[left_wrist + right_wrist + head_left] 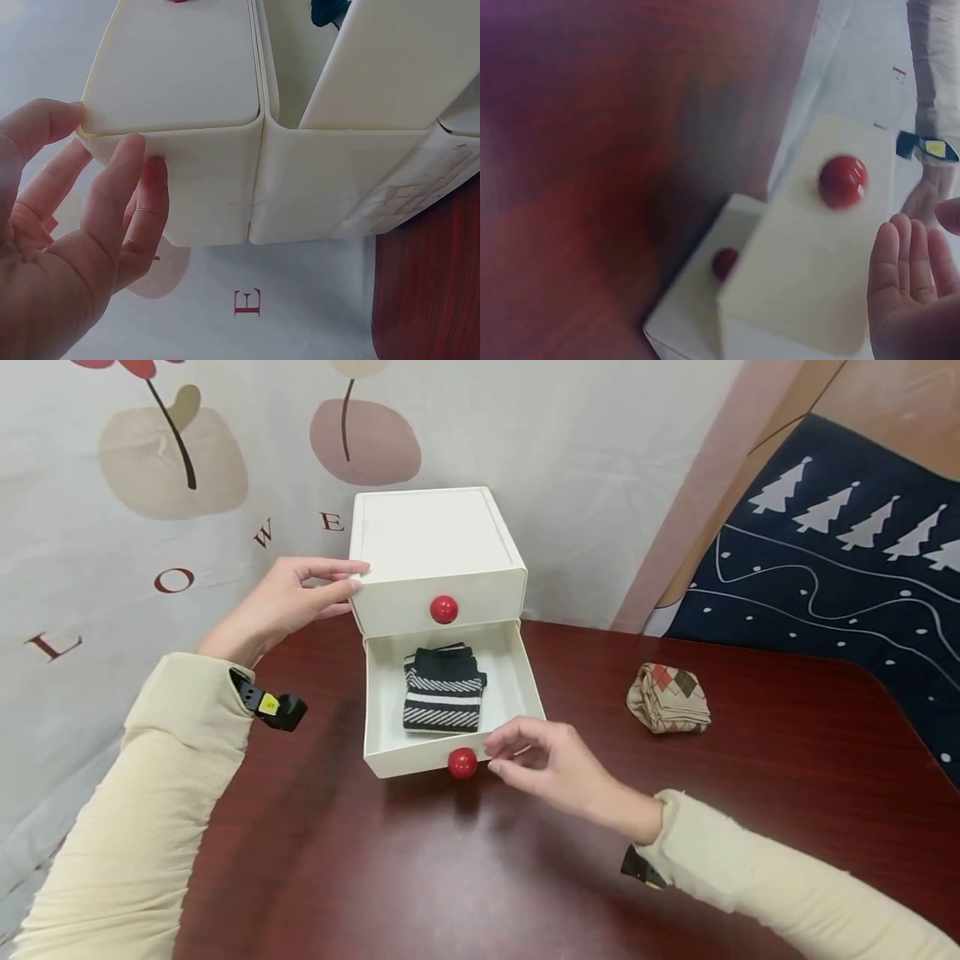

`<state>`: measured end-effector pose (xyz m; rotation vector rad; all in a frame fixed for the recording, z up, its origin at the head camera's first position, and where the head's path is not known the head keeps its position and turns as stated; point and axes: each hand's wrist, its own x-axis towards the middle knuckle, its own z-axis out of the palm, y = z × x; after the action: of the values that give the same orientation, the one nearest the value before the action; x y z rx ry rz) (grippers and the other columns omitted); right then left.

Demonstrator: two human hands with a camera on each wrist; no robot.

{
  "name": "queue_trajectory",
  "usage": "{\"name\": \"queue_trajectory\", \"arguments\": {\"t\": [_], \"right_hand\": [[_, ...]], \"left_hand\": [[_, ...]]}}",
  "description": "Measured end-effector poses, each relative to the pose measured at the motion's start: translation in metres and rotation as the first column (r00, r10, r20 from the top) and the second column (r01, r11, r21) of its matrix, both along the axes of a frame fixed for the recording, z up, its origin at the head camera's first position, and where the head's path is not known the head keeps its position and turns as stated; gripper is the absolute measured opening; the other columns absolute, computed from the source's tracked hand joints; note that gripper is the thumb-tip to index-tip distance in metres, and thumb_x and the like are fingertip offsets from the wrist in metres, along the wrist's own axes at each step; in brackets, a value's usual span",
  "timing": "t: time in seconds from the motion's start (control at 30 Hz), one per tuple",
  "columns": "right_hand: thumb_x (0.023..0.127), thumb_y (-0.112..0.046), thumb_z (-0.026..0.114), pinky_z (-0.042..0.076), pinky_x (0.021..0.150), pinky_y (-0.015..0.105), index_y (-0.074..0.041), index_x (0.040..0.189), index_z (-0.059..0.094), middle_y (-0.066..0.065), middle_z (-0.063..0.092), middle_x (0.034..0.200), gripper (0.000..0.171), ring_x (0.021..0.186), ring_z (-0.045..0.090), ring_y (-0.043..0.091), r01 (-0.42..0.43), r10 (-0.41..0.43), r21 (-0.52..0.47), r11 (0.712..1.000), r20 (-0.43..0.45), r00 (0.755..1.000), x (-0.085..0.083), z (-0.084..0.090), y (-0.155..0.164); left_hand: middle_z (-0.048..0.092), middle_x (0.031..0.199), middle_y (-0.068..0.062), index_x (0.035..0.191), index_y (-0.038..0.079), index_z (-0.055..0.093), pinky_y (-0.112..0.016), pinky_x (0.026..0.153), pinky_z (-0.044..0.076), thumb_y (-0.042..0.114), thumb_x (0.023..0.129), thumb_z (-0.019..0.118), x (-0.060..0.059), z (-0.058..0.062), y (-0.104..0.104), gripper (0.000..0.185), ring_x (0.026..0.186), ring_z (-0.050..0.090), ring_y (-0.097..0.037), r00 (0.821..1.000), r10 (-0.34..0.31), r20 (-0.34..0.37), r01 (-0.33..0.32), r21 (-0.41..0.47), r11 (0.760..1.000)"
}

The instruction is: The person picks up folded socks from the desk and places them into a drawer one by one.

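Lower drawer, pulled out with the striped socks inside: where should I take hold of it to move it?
Take the lower drawer by its red knob, coming from the front. The knob stands proud of the flat front panel, and the right hand is right beside it. The left hand already braces the cabinet's upper corner.

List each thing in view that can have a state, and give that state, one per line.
Upper drawer: closed.
Lower drawer: pulled open.
Striped socks: folded, lying in the lower drawer.
Checked socks: folded, lying on the table.
Left hand: fingers straight, touching the cabinet's upper left corner.
Right hand: fingers loosely curled, beside the lower knob, holding nothing.
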<state>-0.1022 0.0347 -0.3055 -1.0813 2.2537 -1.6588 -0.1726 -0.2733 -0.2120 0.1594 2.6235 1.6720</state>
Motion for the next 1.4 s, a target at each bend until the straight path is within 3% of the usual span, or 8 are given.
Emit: {"name": "queue_trajectory", "arguments": {"t": [0.23, 0.33, 0.53, 0.77, 1.07, 1.4], "right_hand": [[0.074, 0.006, 0.066, 0.055, 0.071, 0.022, 0.001, 0.106, 0.059, 0.01, 0.058, 0.1, 0.032, 0.087, 0.059, 0.022, -0.009, 0.0, -0.06, 0.998, -0.147, 0.989, 0.011, -0.032, -0.011], [0.074, 0.008, 0.065, 0.055, 0.072, 0.023, 0.002, 0.11, 0.057, 0.012, 0.055, 0.103, 0.038, 0.087, 0.06, 0.022, -0.003, -0.016, -0.109, 0.994, -0.166, 0.986, 0.014, -0.041, -0.014], [0.074, 0.012, 0.063, 0.054, 0.075, 0.025, 0.003, 0.117, 0.054, 0.014, 0.053, 0.106, 0.045, 0.089, 0.06, 0.03, 0.033, -0.033, -0.162, 0.986, 0.001, 0.999, 0.021, -0.049, -0.019], [0.075, 0.013, 0.062, 0.053, 0.079, 0.027, 0.004, 0.116, 0.051, 0.02, 0.055, 0.105, 0.043, 0.09, 0.058, 0.039, 0.081, -0.035, -0.223, 0.972, 0.202, 0.979, 0.023, -0.055, -0.027], [0.073, 0.009, 0.066, 0.056, 0.072, 0.028, 0.004, 0.104, 0.059, 0.019, 0.061, 0.092, 0.033, 0.077, 0.063, 0.023, 0.191, -0.144, -0.246, 0.95, 0.199, 0.969, 0.02, -0.056, -0.035], [0.073, 0.008, 0.067, 0.056, 0.071, 0.028, 0.004, 0.102, 0.06, 0.018, 0.062, 0.09, 0.03, 0.074, 0.062, 0.023, 0.217, -0.184, -0.239, 0.946, 0.153, 0.971, 0.001, -0.045, -0.041]], "left_hand": [[0.046, 0.121, -0.009, 0.126, -0.001, 0.048, -0.023, 0.085, 0.049, 0.019, 0.087, 0.058, 0.002, 0.001, -0.001, 0.045, 0.091, 0.056, -0.005, 1.0, 0.003, 0.004, -0.003, 0.009, 1.0], [0.045, 0.122, -0.009, 0.126, 0.0, 0.048, -0.025, 0.087, 0.048, 0.019, 0.087, 0.058, 0.002, 0.001, 0.0, 0.045, 0.091, 0.056, -0.005, 1.0, 0.009, 0.008, -0.009, 0.0, 1.0], [0.045, 0.122, -0.009, 0.125, -0.001, 0.048, -0.025, 0.086, 0.049, 0.018, 0.087, 0.058, 0.002, 0.0, 0.0, 0.044, 0.091, 0.055, -0.006, 1.0, 0.008, 0.001, -0.008, 0.012, 1.0], [0.045, 0.124, -0.009, 0.126, -0.001, 0.048, -0.023, 0.085, 0.049, 0.019, 0.087, 0.058, 0.003, 0.0, 0.0, 0.045, 0.092, 0.055, -0.004, 1.0, 0.001, -0.004, -0.001, 0.015, 1.0], [0.045, 0.124, -0.008, 0.126, 0.0, 0.048, -0.019, 0.083, 0.049, 0.019, 0.087, 0.057, 0.003, 0.001, 0.0, 0.044, 0.093, 0.054, -0.005, 1.0, 0.002, 0.006, -0.002, 0.011, 1.0], [0.045, 0.125, -0.01, 0.126, -0.001, 0.048, -0.019, 0.082, 0.05, 0.018, 0.087, 0.057, 0.004, 0.003, 0.001, 0.044, 0.093, 0.055, -0.005, 1.0, 0.006, 0.013, -0.006, 0.005, 1.0]]}}
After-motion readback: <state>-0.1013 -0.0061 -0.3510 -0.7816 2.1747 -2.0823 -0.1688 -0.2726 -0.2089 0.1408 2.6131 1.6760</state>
